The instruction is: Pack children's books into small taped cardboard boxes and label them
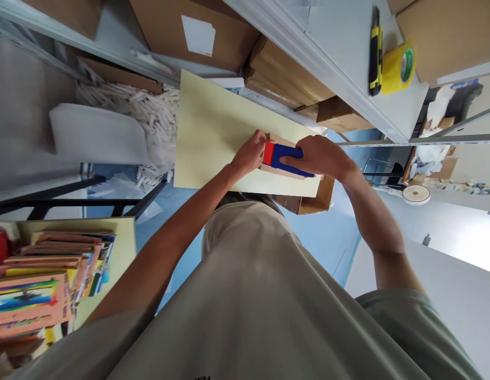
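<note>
My right hand [322, 155] is clamped on the blue dispenser [286, 157], long axis pointing toward my left hand [248, 153], whose fingers press the small box [277, 170] on the tabletop [213, 132].

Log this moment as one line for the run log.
left hand steadying small box | right hand holding blue-red tool | on pale table

Matt pale-yellow board [213, 137], glossy blue-and-red plastic tool [282, 154], plain brown cardboard piece [282, 171] beneath
</note>
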Demonstrator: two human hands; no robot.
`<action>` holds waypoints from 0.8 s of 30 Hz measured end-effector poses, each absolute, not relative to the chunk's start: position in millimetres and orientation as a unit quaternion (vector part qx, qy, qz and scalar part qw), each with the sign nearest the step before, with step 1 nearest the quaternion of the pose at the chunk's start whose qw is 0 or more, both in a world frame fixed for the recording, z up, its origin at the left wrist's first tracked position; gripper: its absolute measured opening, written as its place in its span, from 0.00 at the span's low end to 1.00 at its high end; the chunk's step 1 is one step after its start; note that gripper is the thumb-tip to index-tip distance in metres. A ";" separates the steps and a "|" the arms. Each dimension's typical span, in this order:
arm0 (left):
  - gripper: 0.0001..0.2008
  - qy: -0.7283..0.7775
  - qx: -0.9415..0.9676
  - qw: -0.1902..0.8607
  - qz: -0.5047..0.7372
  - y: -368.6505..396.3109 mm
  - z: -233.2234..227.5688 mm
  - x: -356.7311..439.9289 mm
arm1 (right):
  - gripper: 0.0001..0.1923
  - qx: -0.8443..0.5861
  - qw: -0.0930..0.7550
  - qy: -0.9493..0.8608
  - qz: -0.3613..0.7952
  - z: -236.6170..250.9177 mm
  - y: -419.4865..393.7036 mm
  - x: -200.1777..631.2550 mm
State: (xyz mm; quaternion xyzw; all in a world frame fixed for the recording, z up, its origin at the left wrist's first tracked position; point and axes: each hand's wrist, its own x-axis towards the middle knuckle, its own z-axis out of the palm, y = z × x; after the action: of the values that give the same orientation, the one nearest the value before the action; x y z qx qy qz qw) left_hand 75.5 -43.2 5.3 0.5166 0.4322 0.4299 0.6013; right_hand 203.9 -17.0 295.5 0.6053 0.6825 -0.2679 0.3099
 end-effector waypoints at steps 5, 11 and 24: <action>0.13 0.401 0.560 0.617 0.380 -40.6 5.1 70.5 | 0.38 0.592 0.308 0.697 -0.262 295.2 -2.8 220.6; 0.23 0.416 0.598 0.590 0.348 -40.1 9.4 62.4 | 0.38 0.583 0.307 0.679 -0.324 286.8 11.4 263.4; 0.27 0.485 0.632 0.523 0.302 -42.3 18.7 52.3 | 0.35 0.591 0.287 0.632 -0.412 311.4 -0.7 380.1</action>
State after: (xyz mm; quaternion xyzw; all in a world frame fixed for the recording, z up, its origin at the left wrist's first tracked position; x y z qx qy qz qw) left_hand 52.3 -42.3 18.7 0.6323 0.4848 0.3022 0.5234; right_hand 380.1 -0.7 311.4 0.5907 0.6319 -0.4118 0.2866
